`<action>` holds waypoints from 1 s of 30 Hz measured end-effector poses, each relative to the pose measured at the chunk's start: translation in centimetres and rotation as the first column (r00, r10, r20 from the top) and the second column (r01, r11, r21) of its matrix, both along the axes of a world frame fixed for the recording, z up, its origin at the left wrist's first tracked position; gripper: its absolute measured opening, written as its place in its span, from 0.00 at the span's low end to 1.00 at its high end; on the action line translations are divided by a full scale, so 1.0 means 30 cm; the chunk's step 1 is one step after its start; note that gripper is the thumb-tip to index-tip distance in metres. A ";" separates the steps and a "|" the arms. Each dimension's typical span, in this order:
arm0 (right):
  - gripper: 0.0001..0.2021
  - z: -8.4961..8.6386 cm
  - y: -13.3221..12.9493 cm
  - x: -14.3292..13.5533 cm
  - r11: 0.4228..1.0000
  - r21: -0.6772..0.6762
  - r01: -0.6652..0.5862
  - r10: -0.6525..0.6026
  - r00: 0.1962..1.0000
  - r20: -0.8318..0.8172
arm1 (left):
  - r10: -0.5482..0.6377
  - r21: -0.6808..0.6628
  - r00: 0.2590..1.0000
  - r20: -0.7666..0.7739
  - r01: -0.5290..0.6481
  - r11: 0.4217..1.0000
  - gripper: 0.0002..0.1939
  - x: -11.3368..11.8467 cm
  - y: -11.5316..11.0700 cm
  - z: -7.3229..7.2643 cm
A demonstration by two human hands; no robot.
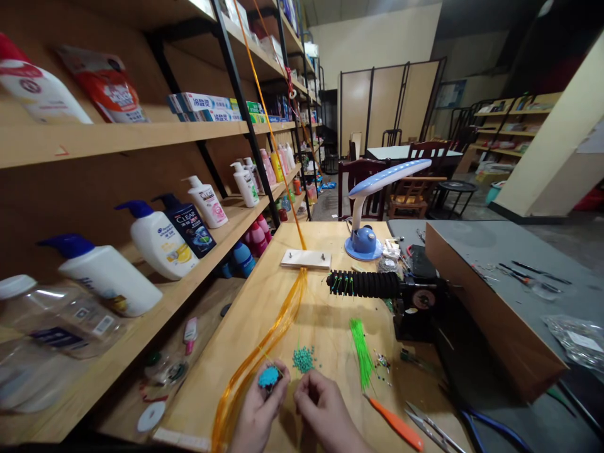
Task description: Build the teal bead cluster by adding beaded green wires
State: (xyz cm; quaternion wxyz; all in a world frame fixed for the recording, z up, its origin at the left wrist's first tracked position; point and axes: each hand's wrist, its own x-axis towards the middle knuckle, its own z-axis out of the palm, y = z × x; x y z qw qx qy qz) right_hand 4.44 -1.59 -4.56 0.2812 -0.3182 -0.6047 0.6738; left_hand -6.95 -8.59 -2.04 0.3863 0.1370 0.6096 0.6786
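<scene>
My left hand (pixel 262 402) is closed on a small blue beaded piece (pixel 268 376), held up between thumb and fingers at the table's near side. To its right, my right hand (pixel 323 406) has thumb and forefinger pinched together; whatever is between them is too small to make out. Just beyond both hands lies a loose pile of teal beads (pixel 303 359). A long bundle of orange threads (pixel 278 321) runs from under a white clamp plate (pixel 306 258) down past my left hand.
A bunch of green strands (pixel 361 352) lies right of the beads. Nearer are an orange-handled tool (pixel 396 423) and tweezers (pixel 431 428). A black machine with a ridged roller (pixel 363 284) and a blue lamp (pixel 362 242) stand behind. Shelves of bottles (pixel 163 242) line the left.
</scene>
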 end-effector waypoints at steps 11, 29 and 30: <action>0.09 -0.008 0.024 -0.037 1.000 0.023 -0.016 0.015 0.999 0.043 | -0.098 0.031 0.966 -0.238 0.109 0.994 0.18 -0.063 0.005 0.018; 0.05 0.008 0.081 -0.084 0.968 0.247 -0.034 -0.010 0.984 0.178 | -0.178 0.037 0.947 -0.268 0.195 0.980 0.21 -0.101 0.053 0.029; 0.05 0.009 0.085 -0.082 0.968 0.246 -0.039 -0.004 0.985 0.172 | -0.179 0.042 0.947 -0.267 0.197 0.979 0.20 -0.103 0.057 0.030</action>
